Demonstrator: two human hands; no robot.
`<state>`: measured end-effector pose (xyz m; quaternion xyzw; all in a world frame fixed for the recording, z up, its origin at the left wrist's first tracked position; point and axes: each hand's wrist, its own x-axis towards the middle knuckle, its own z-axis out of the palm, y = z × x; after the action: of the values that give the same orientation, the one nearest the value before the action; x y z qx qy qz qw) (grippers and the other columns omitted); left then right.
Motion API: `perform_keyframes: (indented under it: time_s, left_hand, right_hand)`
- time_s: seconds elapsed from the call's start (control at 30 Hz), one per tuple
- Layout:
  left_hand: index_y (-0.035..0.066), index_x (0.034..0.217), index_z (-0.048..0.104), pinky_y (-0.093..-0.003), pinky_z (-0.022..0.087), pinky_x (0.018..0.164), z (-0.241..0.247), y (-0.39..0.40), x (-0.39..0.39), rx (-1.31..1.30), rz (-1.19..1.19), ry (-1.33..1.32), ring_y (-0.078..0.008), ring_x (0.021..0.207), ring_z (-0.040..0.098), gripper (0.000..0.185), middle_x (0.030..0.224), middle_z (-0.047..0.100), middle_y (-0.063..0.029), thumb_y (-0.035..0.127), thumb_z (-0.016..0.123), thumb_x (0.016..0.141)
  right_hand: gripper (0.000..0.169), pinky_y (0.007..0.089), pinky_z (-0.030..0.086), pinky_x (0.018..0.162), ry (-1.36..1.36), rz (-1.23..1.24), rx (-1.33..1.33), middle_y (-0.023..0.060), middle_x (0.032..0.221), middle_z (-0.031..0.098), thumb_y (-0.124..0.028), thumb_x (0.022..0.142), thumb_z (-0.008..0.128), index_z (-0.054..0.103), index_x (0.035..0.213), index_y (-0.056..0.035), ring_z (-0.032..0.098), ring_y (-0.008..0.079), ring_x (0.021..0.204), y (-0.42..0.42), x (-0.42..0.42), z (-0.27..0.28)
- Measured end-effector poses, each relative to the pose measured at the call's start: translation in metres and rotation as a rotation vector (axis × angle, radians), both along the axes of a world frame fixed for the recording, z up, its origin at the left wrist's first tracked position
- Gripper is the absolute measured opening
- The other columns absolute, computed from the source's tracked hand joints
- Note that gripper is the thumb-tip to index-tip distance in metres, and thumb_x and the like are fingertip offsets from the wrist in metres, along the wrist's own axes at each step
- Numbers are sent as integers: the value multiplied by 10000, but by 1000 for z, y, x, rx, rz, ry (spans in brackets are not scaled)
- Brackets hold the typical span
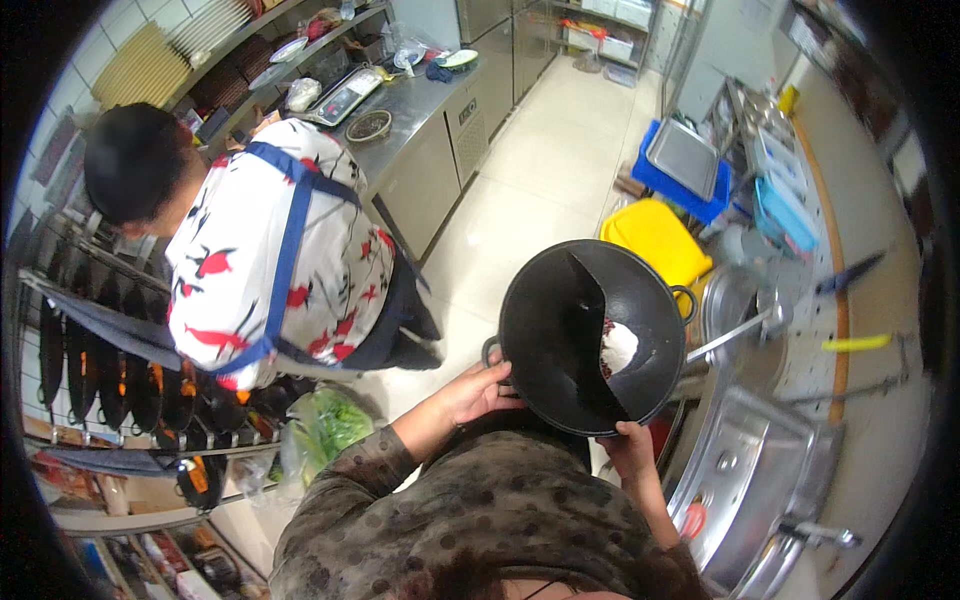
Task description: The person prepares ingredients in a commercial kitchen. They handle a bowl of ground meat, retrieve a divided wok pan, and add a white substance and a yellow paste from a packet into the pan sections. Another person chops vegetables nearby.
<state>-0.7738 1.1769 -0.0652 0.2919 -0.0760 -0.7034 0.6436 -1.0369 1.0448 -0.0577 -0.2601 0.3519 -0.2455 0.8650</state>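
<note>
In front of my body I carry a black divided hot pot pan (547, 322) with two loop handles and an S-shaped wall across its middle. White powder (619, 349) lies in a small heap in the right compartment, with dark red bits (606, 369) along the divider. The left compartment is in dark shade, so its contents cannot be made out. My left hand (484, 390) grips the rim beside the left loop handle. At the near rim, my right hand (630, 446) has its fingers around the edge.
A person (277, 255) in a patterned top stands close on my left, facing a rack of black pans (150, 382). On the right are a steel sink (750, 480), a yellow lid (652, 240) and a blue crate (720, 196). A bag of greens (337, 420) stands low left.
</note>
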Motion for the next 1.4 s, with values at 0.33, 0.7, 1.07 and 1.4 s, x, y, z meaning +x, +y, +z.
perform_keyframes:
  time_s: [0.33, 0.7, 1.07, 1.4]
  left_hand:
    - [-8, 1152, 495, -429, 456, 887, 11, -127, 151, 100, 241, 45, -268, 1023, 564, 323, 1131, 568, -135, 107, 540, 854]
    - [-143, 1016, 525, -456, 457, 884, -10, -247, 335, 21, 1007, 105, -311, 977, 576, 263, 1074, 580, -201, -11, 438, 805]
    - [-60, 1223, 402, -459, 445, 895, -11, -265, 433, 351, 1639, 96, -319, 1071, 520, 487, 1212, 494, -174, -6, 481, 746]
    - [-16, 1201, 455, -418, 346, 988, 6, -326, 457, 535, 2106, 180, -271, 1117, 478, 479, 1214, 505, -110, 34, 496, 726]
  right_hand:
    - [453, 430, 528, 680, -40, 394, -127, 136, 1082, 562, -81, 746, 522, 444, 1180, 24, 595, 298, 897, -182, 232, 18]
    - [489, 363, 472, 811, 90, 1106, -232, 108, 1101, 535, -113, 778, 586, 404, 1219, -9, 555, 221, 949, -377, 575, 1]
    - [642, 337, 514, 738, 165, 1732, -520, 143, 1043, 565, -133, 758, 652, 330, 1297, -1, 609, 220, 850, -461, 959, -93]
    - [636, 366, 501, 749, 143, 1782, -943, 144, 1027, 561, -74, 786, 571, 285, 1352, -126, 583, 252, 893, -338, 1127, -198]
